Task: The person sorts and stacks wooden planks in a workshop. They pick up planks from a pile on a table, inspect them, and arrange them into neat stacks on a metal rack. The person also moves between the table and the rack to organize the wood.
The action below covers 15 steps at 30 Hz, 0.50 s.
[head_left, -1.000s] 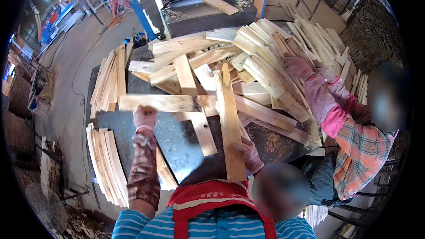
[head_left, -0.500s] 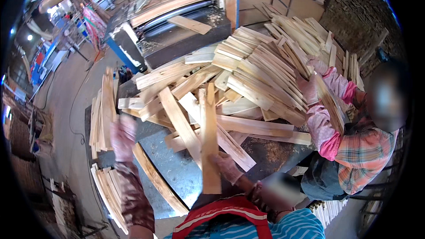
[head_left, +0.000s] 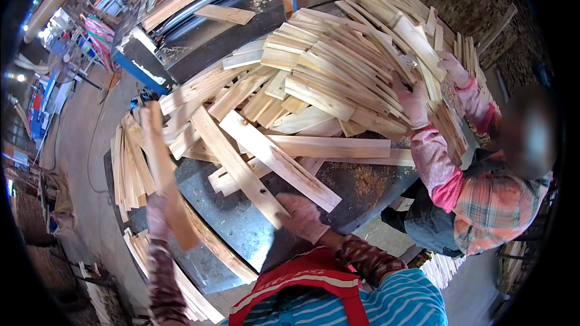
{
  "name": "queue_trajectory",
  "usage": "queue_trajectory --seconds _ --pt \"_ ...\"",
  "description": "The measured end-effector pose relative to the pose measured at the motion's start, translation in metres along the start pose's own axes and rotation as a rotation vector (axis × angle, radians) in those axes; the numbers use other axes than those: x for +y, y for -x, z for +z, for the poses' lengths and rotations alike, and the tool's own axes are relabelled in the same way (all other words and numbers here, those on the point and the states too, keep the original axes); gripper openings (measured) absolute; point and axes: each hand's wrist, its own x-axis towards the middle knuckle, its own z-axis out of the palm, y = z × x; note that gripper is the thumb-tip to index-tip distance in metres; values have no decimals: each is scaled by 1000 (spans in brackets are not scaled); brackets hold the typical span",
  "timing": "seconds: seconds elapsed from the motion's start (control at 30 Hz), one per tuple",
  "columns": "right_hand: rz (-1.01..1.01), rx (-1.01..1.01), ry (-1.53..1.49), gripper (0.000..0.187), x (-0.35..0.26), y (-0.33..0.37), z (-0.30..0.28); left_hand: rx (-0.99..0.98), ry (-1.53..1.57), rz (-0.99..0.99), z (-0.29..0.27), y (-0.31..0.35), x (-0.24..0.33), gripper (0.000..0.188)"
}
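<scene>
My left hand [head_left: 158, 218] is closed on a wooden board [head_left: 166, 175], blurred by motion, that stands tilted at the table's left side beside a row of stacked boards [head_left: 130, 166]. At the near edge, my gloved right hand [head_left: 303, 217] grips the lower end of a pale plank [head_left: 235, 163] with a dark knot. That plank slants up and left onto the loose pile. Just right of it lies another light plank [head_left: 281, 160], crossing the heap. A long curved board [head_left: 217, 250] rests along the table's left front edge.
A co-worker's gloved hands [head_left: 414, 104] handle boards at the right of a big heap [head_left: 338, 72]. Behind stands a planing machine [head_left: 223, 42] with a board on its bed. Sawdust [head_left: 361, 178] lies on the dark table [head_left: 211, 199]. More boards [head_left: 187, 290] are stacked at lower left.
The board my right hand held in front of me is gone from there; my left hand now has a board at the left. My right hand has taken hold of the knotted plank. The view has shifted.
</scene>
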Motion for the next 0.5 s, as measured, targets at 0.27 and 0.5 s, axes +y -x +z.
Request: queue_trajectory --seconds 0.27,0.5 --pt "322 142 545 108 52 -18 -17 255 -242 277 -62 -146 56 24" --pt "245 139 575 107 82 -15 3 126 72 -498 33 -131 -100 87"
